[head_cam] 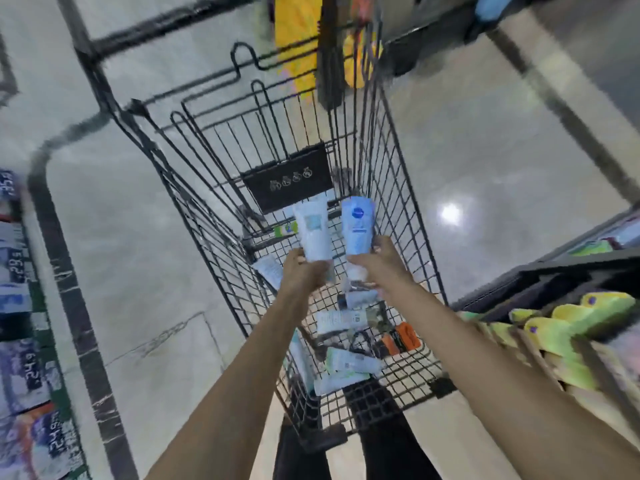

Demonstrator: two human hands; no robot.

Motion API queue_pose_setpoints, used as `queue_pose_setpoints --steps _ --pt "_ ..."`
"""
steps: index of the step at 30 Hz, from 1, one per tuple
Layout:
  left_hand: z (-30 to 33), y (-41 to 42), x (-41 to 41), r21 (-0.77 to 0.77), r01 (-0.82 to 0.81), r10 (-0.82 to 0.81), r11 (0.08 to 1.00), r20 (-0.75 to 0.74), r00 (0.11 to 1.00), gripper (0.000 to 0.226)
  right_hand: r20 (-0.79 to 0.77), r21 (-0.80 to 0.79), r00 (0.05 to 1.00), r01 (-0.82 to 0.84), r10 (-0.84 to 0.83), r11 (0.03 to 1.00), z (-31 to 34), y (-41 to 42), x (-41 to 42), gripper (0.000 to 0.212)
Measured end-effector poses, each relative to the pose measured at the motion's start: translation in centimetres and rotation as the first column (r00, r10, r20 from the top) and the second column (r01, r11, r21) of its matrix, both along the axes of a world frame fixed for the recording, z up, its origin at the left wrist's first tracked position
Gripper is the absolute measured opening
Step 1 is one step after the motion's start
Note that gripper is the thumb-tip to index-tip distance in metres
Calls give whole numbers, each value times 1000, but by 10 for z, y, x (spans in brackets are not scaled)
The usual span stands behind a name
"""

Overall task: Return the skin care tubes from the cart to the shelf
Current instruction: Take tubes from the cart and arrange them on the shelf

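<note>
Both my arms reach into a black wire shopping cart (214, 216). My left hand (303, 271) grips a white skin care tube (313, 230) by its lower end, held upright. My right hand (375, 263) grips a light blue tube (358, 226) with a round dark-blue logo, also upright, beside the white one. Several more tubes (349, 362) lie flat on the cart's floor under my forearms, with an orange-and-black pack (401, 337) among them. The picture is blurred by motion.
A shelf (568, 271) with yellow-green packs (561, 330) runs along the right. Another shelf edge with price tags (20, 268) and blue-white packs lines the left. Grey tiled floor (485, 150) surrounds the cart. My dark-trousered legs (381, 445) stand behind it.
</note>
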State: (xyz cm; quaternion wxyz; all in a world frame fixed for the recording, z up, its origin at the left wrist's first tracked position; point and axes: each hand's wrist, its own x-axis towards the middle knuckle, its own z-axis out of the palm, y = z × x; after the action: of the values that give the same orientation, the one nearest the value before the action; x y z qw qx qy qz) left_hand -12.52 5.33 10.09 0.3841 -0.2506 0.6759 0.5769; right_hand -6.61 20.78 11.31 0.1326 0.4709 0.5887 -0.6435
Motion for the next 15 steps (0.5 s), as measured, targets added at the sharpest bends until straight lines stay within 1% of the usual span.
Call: queue_pose_setpoints --steps 3,6,8,9,11,12,15 --pt "74 -3 18 73 71 -63 995 -104 993 60 -139 9 986 91 -89 996 66 -2 20 47" --pt "143 -6 42 136 158 -121 978 -250 961 62 -275 -6 950 152 -148 988 134 -7 46 38" --pt "180 -9 58 154 258 -193 954 -344 919 64 -351 25 922 186 -165 982 170 -13 66 32" --pt "198 -10 67 154 320 -239 935 -394 888 59 -385 24 903 217 -191 976 185 -16 79 31" --pt "224 -14 84 154 391 -275 908 -485 830 46 -438 8 859 299 -265 954 212 -24 103 34" --pt "237 -17 92 159 415 -281 896 -522 806 43 -459 11 838 338 -296 941 226 -30 116 35" --pt "260 -25 115 155 501 -341 851 -563 753 50 -509 25 781 433 -362 901 264 -47 163 37"
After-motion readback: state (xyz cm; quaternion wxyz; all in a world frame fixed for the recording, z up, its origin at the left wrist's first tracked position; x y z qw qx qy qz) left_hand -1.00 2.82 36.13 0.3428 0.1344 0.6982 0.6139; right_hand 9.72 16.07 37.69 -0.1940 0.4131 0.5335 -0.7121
